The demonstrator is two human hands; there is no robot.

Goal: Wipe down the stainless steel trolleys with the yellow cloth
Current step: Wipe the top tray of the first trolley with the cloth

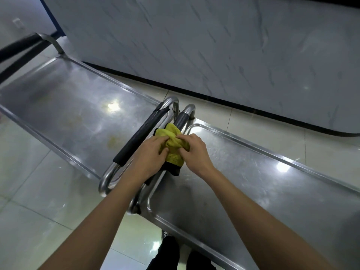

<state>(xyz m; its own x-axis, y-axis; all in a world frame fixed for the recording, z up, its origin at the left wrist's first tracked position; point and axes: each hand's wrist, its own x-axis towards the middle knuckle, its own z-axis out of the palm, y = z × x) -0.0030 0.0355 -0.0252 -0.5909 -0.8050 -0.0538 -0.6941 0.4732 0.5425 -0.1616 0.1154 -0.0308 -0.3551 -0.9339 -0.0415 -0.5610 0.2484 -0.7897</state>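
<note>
Hands both pinching the yellow cloth (173, 146)
left hand (150, 155) and right hand (191, 151) bunch it lengthwise along the right trolley (253, 191) handle (182, 118).

1 head-worn camera looks steeply down, close over the trolleys (253, 172).

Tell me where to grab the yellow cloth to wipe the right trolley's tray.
Grip the yellow cloth at its bunched top, coming from above. It is draped over the padded handle, both hands already pinching that crumpled part; its dark edge hangs below.
</note>
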